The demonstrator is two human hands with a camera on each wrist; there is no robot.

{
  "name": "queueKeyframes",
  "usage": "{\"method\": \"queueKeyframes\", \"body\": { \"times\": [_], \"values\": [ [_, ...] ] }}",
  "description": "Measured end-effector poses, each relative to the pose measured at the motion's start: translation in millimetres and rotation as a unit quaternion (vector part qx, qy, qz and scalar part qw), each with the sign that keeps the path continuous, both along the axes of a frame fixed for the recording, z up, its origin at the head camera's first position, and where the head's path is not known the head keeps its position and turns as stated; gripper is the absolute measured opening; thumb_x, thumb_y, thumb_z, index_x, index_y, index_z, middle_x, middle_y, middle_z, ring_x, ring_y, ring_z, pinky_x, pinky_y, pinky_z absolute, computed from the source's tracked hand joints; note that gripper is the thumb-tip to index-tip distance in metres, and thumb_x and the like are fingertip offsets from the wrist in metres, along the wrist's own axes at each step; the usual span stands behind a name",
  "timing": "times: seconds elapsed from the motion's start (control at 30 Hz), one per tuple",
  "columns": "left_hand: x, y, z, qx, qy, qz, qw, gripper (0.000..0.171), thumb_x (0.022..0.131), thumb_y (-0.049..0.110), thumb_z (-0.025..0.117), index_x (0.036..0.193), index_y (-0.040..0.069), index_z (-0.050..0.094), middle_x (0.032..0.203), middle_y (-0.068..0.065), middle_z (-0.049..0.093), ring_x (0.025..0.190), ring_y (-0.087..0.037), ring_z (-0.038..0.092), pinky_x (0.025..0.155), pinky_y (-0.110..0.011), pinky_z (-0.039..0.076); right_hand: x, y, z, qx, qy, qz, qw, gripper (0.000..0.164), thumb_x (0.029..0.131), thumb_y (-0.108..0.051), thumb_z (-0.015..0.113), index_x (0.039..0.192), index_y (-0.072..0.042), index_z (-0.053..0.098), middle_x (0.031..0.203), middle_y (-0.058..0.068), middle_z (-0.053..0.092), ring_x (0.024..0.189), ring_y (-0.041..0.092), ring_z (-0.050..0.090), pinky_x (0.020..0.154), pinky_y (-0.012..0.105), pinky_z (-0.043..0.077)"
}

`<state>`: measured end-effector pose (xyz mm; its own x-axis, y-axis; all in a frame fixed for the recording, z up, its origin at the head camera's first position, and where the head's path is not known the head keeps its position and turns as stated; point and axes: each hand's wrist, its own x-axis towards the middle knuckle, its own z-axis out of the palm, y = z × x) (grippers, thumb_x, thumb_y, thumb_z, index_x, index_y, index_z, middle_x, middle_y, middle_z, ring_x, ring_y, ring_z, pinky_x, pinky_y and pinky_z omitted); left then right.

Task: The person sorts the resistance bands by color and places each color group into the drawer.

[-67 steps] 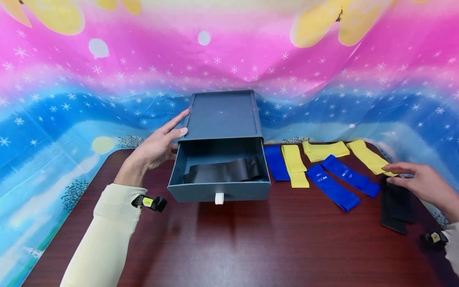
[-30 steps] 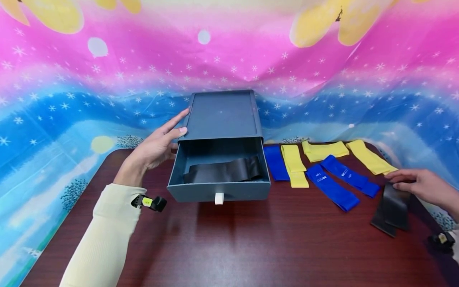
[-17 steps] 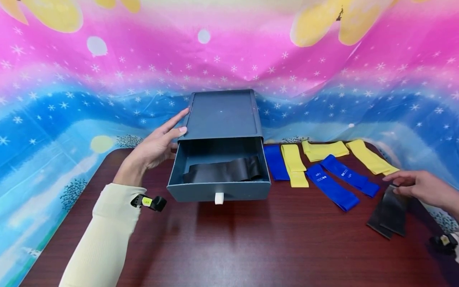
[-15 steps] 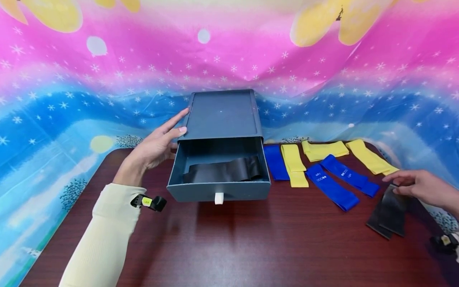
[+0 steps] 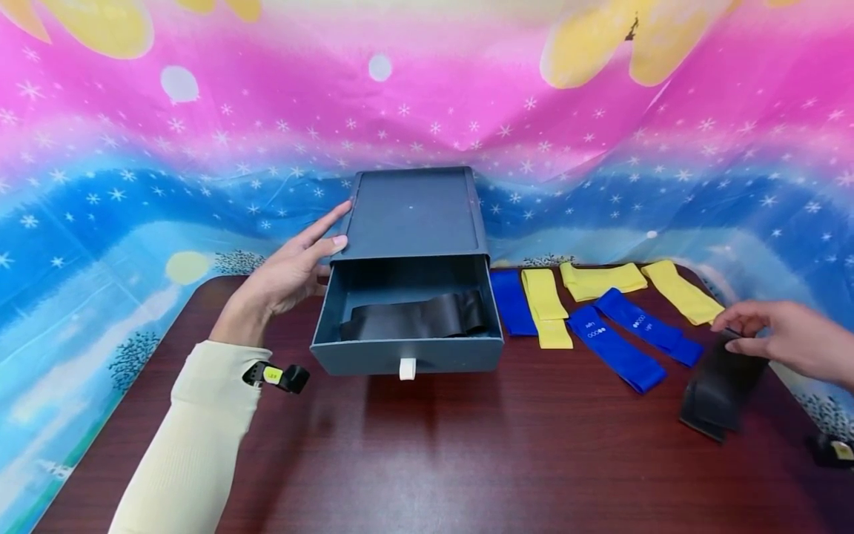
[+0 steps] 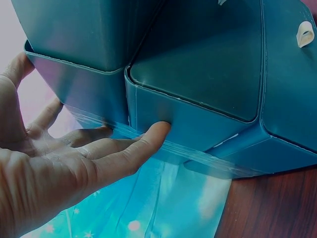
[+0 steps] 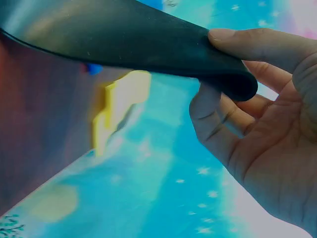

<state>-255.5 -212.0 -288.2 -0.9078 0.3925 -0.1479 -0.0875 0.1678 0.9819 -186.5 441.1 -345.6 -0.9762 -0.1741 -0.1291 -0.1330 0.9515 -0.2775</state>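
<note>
In the head view my right hand [image 5: 783,337] pinches one end of a folded black resistance band [image 5: 720,397] at the table's right side. The right wrist view shows the thumb on top of the band's loop [image 7: 124,44] and fingers beneath it. My left hand [image 5: 283,278] rests against the left side of a dark grey drawer box [image 5: 416,215], fingers spread along its wall. The drawer [image 5: 360,360] is pulled out, and another black band [image 5: 414,319] lies inside. In the left wrist view the fingers [image 6: 148,141] press on the box wall.
Right of the box lie a blue band [image 5: 514,304] and a yellow band [image 5: 550,308]. Farther right are two yellow bands [image 5: 603,280] [image 5: 680,291] and two printed blue bands [image 5: 617,348] [image 5: 650,326]. A patterned cloth [image 5: 427,96] hangs behind the brown table [image 5: 427,452].
My right hand has taken hold of the black band's far end and raised it. The band's near end has swung left. The left hand and the drawer box have stayed put.
</note>
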Motion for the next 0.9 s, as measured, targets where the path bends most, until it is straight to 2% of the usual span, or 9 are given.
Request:
{"method": "queueKeyframes", "body": {
  "times": [0.17,0.33,0.4,0.53,0.63,0.67,0.8,0.9],
  "values": [
    [0.5,0,0.9,0.000,0.000,0.001,1.0000,0.061,0.110,0.043,0.052,0.159,0.062,0.021,0.177,-0.002,-0.006,0.137,-0.054,0.053,0.117,-0.071,0.036,7.1,-14,15.9,-0.001,0.017,-0.003,1.000,0.023,0.093,0.000,0.072,0.115,0.003,0.070,0.092,0.007,0.065,0.071,0.002,0.051,0.056,0.028,0.046],
    [-0.2,0,0.1,0.000,0.005,0.002,1.0000,0.060,0.110,0.043,0.052,0.158,0.062,0.022,0.177,-0.001,-0.006,0.137,-0.054,0.053,0.116,-0.071,0.037,14.3,-28,28.3,-0.025,0.023,-0.013,0.999,0.022,0.097,0.001,0.069,0.119,0.002,0.067,0.095,0.011,0.062,0.070,-0.001,0.053,0.051,0.031,0.053],
    [-0.5,0,-0.1,0.000,0.006,0.001,1.0000,0.060,0.110,0.043,0.052,0.158,0.062,0.022,0.177,-0.001,-0.006,0.137,-0.054,0.053,0.116,-0.071,0.037,16.2,-34,32.9,-0.033,0.039,-0.013,0.999,0.023,0.097,0.001,0.069,0.120,0.002,0.067,0.096,0.013,0.061,0.071,-0.006,0.052,0.051,0.031,0.054],
    [-0.1,-1,0.4,0.000,0.005,0.000,1.0000,0.060,0.110,0.044,0.052,0.159,0.062,0.022,0.177,-0.002,-0.006,0.137,-0.053,0.053,0.116,-0.071,0.037,19.7,-47,44.5,-0.045,0.085,-0.012,0.995,0.025,0.096,-0.001,0.072,0.121,-0.001,0.068,0.104,0.018,0.061,0.077,-0.018,0.041,0.051,0.029,0.053],
    [0.2,-1,0.4,-0.001,0.005,-0.001,1.0000,0.061,0.110,0.044,0.052,0.159,0.062,0.021,0.177,-0.002,-0.006,0.137,-0.053,0.053,0.116,-0.071,0.036,21.5,-57,54.3,-0.061,0.110,-0.013,0.992,0.026,0.096,-0.003,0.074,0.121,-0.003,0.069,0.110,0.021,0.061,0.081,-0.020,0.036,0.051,0.028,0.053],
    [0.3,-1,0.3,-0.002,0.005,-0.001,1.0000,0.061,0.110,0.044,0.052,0.159,0.062,0.021,0.177,-0.002,-0.006,0.137,-0.053,0.053,0.116,-0.071,0.036,21.8,-60,57.4,-0.068,0.113,-0.014,0.991,0.026,0.096,-0.003,0.074,0.122,-0.003,0.069,0.112,0.022,0.061,0.082,-0.020,0.037,0.051,0.028,0.054],
    [0.4,-1,-0.2,-0.003,0.005,-0.001,1.0000,0.061,0.110,0.044,0.052,0.159,0.062,0.020,0.177,-0.002,-0.007,0.137,-0.053,0.054,0.116,-0.071,0.036,23.3,-74,69.4,-0.088,0.126,-0.014,0.988,0.027,0.098,-0.004,0.072,0.125,-0.003,0.068,0.113,0.025,0.062,0.070,-0.011,0.054,0.052,0.027,0.054],
    [0.3,0,-0.5,-0.002,0.006,0.000,1.0000,0.061,0.110,0.044,0.052,0.159,0.062,0.021,0.177,-0.002,-0.006,0.137,-0.053,0.054,0.116,-0.071,0.036,24.2,-84,77.4,-0.094,0.140,-0.018,0.985,0.027,0.098,-0.005,0.072,0.125,-0.005,0.068,0.115,0.025,0.063,0.071,-0.013,0.055,0.053,0.026,0.052]
  ]
}}
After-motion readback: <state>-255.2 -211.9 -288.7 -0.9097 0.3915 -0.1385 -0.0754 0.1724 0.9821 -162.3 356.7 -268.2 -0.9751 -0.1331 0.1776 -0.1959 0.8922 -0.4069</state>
